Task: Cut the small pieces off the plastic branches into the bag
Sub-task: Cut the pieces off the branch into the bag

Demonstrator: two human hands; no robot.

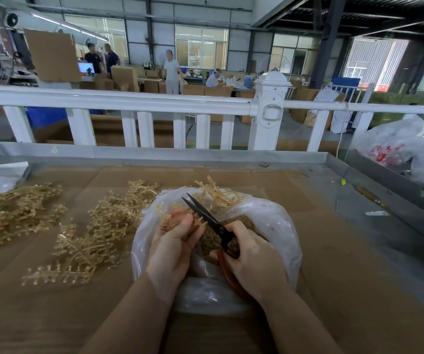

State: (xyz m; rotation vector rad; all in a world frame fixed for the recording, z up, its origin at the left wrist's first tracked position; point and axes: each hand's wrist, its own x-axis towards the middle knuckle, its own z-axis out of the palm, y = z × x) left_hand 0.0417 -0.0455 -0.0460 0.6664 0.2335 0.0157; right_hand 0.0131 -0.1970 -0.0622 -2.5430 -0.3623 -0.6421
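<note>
Plastic branch point(180, 213) held over the open mouth of the clear bag point(277, 226), left hand point(172, 241) curled round its stem with the small nubs sticking up by the thumb. Right hand point(251, 256) grips the red handles of the scissors point(211, 221), black blades parted, tips pointing away over the bag. Bag sits on the cardboard-covered table point(333, 277), just in front of the person, already holding a good layer of cut golden pieces point(241, 221), so judging mid-task, cutting well underway. Another branch cluster point(216, 192) rests at the bag's far rim, can't tell if trimmed or not. Left of the bag a heap of branches point(103, 226) with nubs still on, further left a second heap point(14, 213), so plenty left to do. Bag plastic bunches up round both wrists, might snag the blades; fingers sit close to the cut line. Far right, more plastic bags point(397, 146) beyond the table's metal edge. Behind, white railing point(129, 103), then factory floor with cardboard boxes point(124, 77) and several people standing well apart from the work
</note>
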